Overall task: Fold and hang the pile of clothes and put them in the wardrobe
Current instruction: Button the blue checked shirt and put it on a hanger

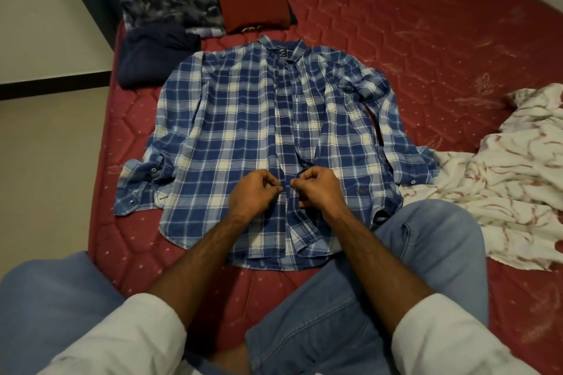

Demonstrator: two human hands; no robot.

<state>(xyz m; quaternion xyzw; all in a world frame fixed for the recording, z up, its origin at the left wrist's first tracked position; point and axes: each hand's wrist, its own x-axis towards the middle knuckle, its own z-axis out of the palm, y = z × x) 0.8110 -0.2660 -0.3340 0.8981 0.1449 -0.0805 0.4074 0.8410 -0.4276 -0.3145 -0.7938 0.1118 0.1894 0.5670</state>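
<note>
A blue and white plaid shirt (231, 119) lies spread flat, front up, on the red mattress (411, 49), collar away from me and both sleeves out to the sides. My left hand (253, 195) pinches the left edge of the button placket low on the shirt. My right hand (320, 189) grips the right front edge just across from it. The two hands are nearly touching over the placket. Above the hands the shirt front lies partly open.
Folded clothes sit at the far left of the bed: a grey patterned piece (170, 3), a dark red one (256, 7) and a navy one (152, 55). A crumpled white cloth with red pattern (502, 179) lies at the right. My knees in jeans (426, 240) rest on the mattress.
</note>
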